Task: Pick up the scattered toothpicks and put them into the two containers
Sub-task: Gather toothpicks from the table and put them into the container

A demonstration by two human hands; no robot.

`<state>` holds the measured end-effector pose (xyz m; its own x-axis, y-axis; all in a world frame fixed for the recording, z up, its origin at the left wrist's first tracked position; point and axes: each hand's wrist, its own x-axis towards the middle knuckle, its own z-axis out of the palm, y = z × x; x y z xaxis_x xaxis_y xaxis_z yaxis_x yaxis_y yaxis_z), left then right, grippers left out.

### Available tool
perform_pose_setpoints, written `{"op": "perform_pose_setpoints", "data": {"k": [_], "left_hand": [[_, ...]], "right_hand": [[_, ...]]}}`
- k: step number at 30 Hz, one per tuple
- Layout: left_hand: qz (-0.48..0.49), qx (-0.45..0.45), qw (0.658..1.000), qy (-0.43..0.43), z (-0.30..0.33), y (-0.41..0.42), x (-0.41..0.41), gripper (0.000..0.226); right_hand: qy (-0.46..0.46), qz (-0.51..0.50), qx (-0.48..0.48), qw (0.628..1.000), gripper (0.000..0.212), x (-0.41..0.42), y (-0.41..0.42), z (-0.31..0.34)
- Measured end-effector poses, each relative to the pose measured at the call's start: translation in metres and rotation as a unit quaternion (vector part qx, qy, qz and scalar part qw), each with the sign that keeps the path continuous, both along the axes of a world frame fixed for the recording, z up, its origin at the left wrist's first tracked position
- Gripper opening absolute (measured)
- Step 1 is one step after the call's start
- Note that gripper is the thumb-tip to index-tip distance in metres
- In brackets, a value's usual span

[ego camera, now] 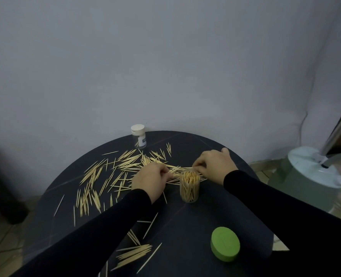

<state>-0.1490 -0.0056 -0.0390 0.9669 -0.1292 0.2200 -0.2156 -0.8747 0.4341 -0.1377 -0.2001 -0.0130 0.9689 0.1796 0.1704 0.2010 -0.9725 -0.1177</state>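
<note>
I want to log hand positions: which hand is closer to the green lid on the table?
Right, though neither is close. The right hand is beyond the green lid, behind the open full container. The left hand is further left, among the scattered toothpicks.

The single head-worn camera looked forward and down from above the near edge of the round dark counter point(185, 256), close over it, facing a pale wall point(165, 56) behind; its wide angle bent the edges.
</note>
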Motion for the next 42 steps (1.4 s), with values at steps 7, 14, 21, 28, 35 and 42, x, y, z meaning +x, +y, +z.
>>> {"op": "perform_pose_setpoints", "data": {"k": [7, 14, 21, 28, 35, 42], "left_hand": [[0.002, -0.216, 0.976, 0.041, 0.006, -0.005, -0.002, 0.009], [-0.051, -0.326, 0.944, -0.021, 0.024, -0.016, -0.012, 0.011], [-0.087, -0.371, 0.925, -0.009, 0.025, -0.022, -0.018, 0.006], [-0.120, -0.327, 0.936, 0.052, 0.017, -0.017, -0.022, 0.008], [-0.125, -0.334, 0.934, 0.006, 0.023, -0.017, -0.021, 0.012], [-0.132, -0.116, 0.982, -0.073, 0.012, -0.014, -0.015, 0.011]], "right_hand": [[0.011, -0.011, 0.093, 0.996, 0.023, -0.007, -0.006, 0.000], [0.023, 0.021, 0.298, 0.954, 0.008, -0.008, -0.004, 0.000], [0.038, 0.112, 0.424, 0.898, 0.006, -0.024, 0.001, 0.011], [0.041, 0.103, 0.298, 0.948, 0.013, -0.023, -0.015, -0.001], [0.059, 0.115, 0.273, 0.953, 0.032, -0.021, -0.018, -0.001], [0.113, 0.118, 0.224, 0.961, 0.077, -0.024, -0.023, 0.002]]}}
